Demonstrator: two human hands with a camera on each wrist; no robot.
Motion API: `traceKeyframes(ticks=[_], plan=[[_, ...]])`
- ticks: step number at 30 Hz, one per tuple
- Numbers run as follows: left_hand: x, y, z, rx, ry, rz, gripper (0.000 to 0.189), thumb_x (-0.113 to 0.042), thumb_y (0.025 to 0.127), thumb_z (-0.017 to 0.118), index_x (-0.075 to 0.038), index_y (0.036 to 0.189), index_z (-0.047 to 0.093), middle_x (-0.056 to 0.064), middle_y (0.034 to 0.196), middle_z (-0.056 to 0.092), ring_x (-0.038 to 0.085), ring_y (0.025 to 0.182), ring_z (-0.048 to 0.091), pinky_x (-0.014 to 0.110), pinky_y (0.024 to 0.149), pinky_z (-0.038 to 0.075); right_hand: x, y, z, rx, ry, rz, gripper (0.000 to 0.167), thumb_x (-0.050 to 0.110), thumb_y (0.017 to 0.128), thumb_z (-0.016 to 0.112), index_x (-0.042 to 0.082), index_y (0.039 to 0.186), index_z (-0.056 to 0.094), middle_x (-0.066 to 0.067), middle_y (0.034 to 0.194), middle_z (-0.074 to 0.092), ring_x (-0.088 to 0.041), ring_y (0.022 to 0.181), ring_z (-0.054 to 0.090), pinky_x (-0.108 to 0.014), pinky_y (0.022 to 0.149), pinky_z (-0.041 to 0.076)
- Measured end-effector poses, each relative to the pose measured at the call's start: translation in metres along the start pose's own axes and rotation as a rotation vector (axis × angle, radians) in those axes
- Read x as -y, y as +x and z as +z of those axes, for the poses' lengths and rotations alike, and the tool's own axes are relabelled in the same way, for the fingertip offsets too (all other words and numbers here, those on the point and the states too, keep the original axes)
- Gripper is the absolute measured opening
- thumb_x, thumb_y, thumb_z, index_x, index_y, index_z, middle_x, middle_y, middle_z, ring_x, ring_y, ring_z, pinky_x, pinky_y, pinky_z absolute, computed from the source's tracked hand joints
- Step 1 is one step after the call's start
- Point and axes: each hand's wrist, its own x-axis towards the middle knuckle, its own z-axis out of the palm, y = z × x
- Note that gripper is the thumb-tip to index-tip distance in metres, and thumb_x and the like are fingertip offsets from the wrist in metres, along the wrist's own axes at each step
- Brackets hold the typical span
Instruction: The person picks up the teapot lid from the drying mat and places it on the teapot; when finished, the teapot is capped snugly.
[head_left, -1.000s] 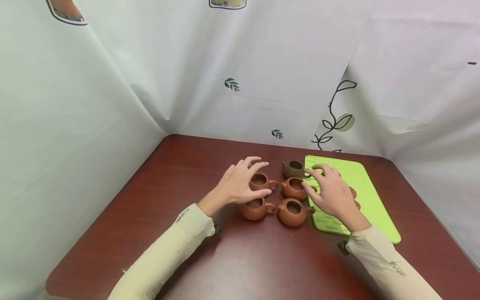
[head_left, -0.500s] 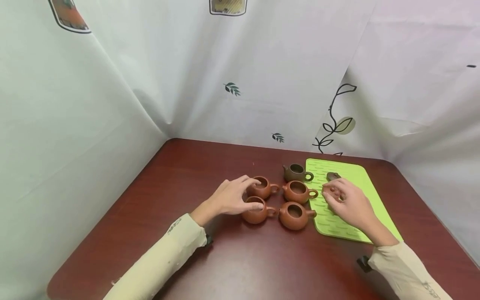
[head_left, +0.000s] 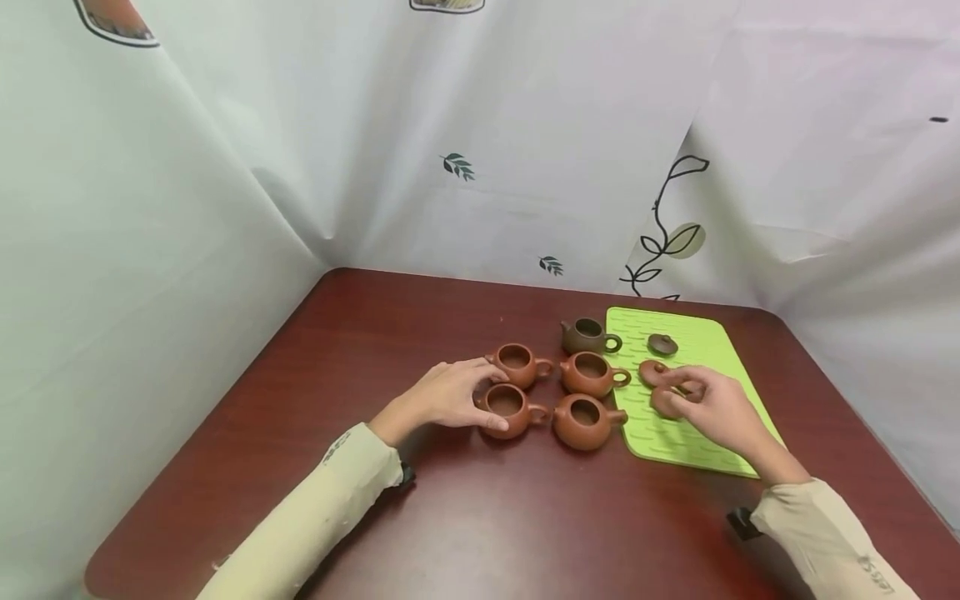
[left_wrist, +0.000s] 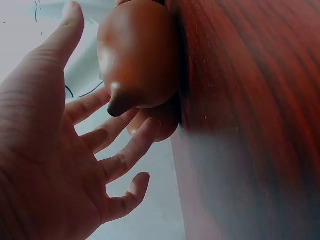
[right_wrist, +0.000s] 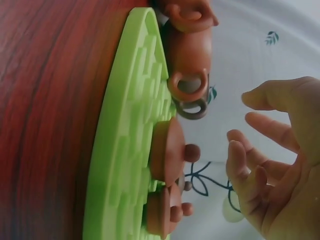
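Head view: step in hand looks like a right-hand reach for the lids. Nearest lid [head_left: 663, 404] sits on the green mat [head_left: 643, 435], under the right hand [head_left: 718, 408]; dark lid [head_left: 662, 344] lies farther back. Next move probably calls for lowering thumb and fingers onto a knob, then pinching. Five lidless pots stand left of the lids. Left hand [head_left: 450, 395] is at the front-left pot [head_left: 518, 423], thumb across its near side, forearm angled in from the left.

Left wrist: fingers spread, thumb well apart from them, spout side of a pot in the gap — no grasp. Fingertip contact with clay: can't tell.

Right wrist: fingers loosely bent, thumb apart, holding nothing; the hand hangs clear of the lids — knobs face it, so a pinch grip looks feasible.
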Motion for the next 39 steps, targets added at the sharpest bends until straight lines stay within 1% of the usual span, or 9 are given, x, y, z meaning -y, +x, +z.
traceKeyframes(ticks=[4, 8, 10, 16, 19, 22, 28, 37, 39], plan=[[-0.001, 0.004, -0.001, 0.024, 0.029, 0.007, 0.069, -0.075, 0.075, 0.067, -0.031, 0.128, 0.062, -0.008, 0.13, 0.06, 0.014, 0.107, 0.062, 0.04, 0.083, 0.046, -0.007, -0.001, -0.004, 0.056, 0.002, 0.022, 0.025, 0.011, 0.087, 0.075, 0.002, 0.11, 0.072, -0.023, 0.117, 0.066, -0.041, 0.097, 0.069, -0.032, 0.069, 0.053], [0.0, 0.007, -0.003, 0.005, 0.029, 0.005, 0.064, -0.07, 0.076, 0.07, -0.03, 0.125, 0.064, -0.009, 0.125, 0.062, 0.012, 0.102, 0.063, 0.039, 0.079, 0.047, -0.013, 0.004, -0.005, 0.079, -0.004, 0.02, 0.026, 0.014, 0.087, 0.076, 0.002, 0.11, 0.072, -0.02, 0.114, 0.068, -0.04, 0.098, 0.069, -0.04, 0.076, 0.054], [0.0, 0.009, -0.004, -0.001, 0.007, -0.002, 0.062, -0.068, 0.076, 0.072, -0.029, 0.124, 0.065, -0.009, 0.124, 0.063, 0.012, 0.102, 0.063, 0.039, 0.08, 0.047, -0.016, 0.006, -0.005, 0.083, -0.012, 0.027, 0.027, 0.015, 0.087, 0.077, 0.001, 0.109, 0.072, -0.017, 0.109, 0.07, -0.039, 0.097, 0.069, -0.042, 0.077, 0.053], [-0.002, 0.009, -0.004, 0.031, -0.05, -0.053, 0.064, -0.066, 0.074, 0.075, -0.029, 0.126, 0.065, -0.009, 0.123, 0.064, 0.012, 0.107, 0.061, 0.039, 0.084, 0.048, -0.021, 0.007, -0.003, 0.12, -0.028, 0.057, 0.022, 0.009, 0.087, 0.075, -0.003, 0.105, 0.072, -0.016, 0.097, 0.073, -0.037, 0.09, 0.068, -0.032, 0.064, 0.049], [-0.003, 0.009, -0.004, 0.026, -0.054, -0.062, 0.064, -0.065, 0.074, 0.076, -0.03, 0.125, 0.065, -0.01, 0.123, 0.064, 0.012, 0.107, 0.061, 0.039, 0.084, 0.048, -0.023, 0.007, -0.001, 0.119, -0.026, 0.06, 0.018, 0.005, 0.086, 0.073, -0.004, 0.102, 0.073, -0.015, 0.094, 0.073, -0.036, 0.087, 0.069, -0.028, 0.06, 0.048], [-0.003, 0.008, -0.002, 0.019, -0.059, -0.059, 0.064, -0.065, 0.074, 0.077, -0.03, 0.125, 0.066, -0.01, 0.124, 0.064, 0.011, 0.106, 0.061, 0.038, 0.084, 0.048, -0.025, 0.007, 0.001, 0.109, -0.022, 0.07, 0.016, 0.004, 0.086, 0.073, -0.003, 0.101, 0.073, -0.015, 0.092, 0.073, -0.034, 0.085, 0.069, -0.027, 0.058, 0.047], [-0.001, 0.004, 0.003, 0.009, -0.077, -0.059, 0.063, -0.065, 0.074, 0.076, -0.03, 0.125, 0.066, -0.011, 0.123, 0.064, 0.01, 0.106, 0.061, 0.037, 0.084, 0.048, -0.028, 0.006, 0.006, 0.105, 0.016, 0.136, 0.016, 0.008, 0.087, 0.075, -0.002, 0.1, 0.074, -0.015, 0.093, 0.072, -0.034, 0.088, 0.069, -0.028, 0.055, 0.046], [-0.001, 0.0, 0.003, 0.024, -0.076, -0.064, 0.066, -0.065, 0.073, 0.077, -0.03, 0.127, 0.064, -0.01, 0.123, 0.064, 0.011, 0.106, 0.061, 0.037, 0.084, 0.049, -0.028, 0.006, 0.009, 0.079, 0.024, 0.168, 0.018, 0.012, 0.087, 0.076, -0.001, 0.098, 0.075, -0.018, 0.097, 0.072, -0.036, 0.091, 0.068, -0.027, 0.056, 0.046], [-0.002, 0.0, 0.002, 0.025, -0.069, -0.066, 0.067, -0.065, 0.072, 0.078, -0.03, 0.128, 0.064, -0.01, 0.124, 0.064, 0.011, 0.106, 0.061, 0.037, 0.083, 0.049, -0.028, 0.007, 0.01, 0.067, 0.031, 0.168, 0.018, 0.012, 0.086, 0.076, -0.002, 0.098, 0.075, -0.019, 0.097, 0.072, -0.033, 0.089, 0.069, -0.027, 0.056, 0.047]])
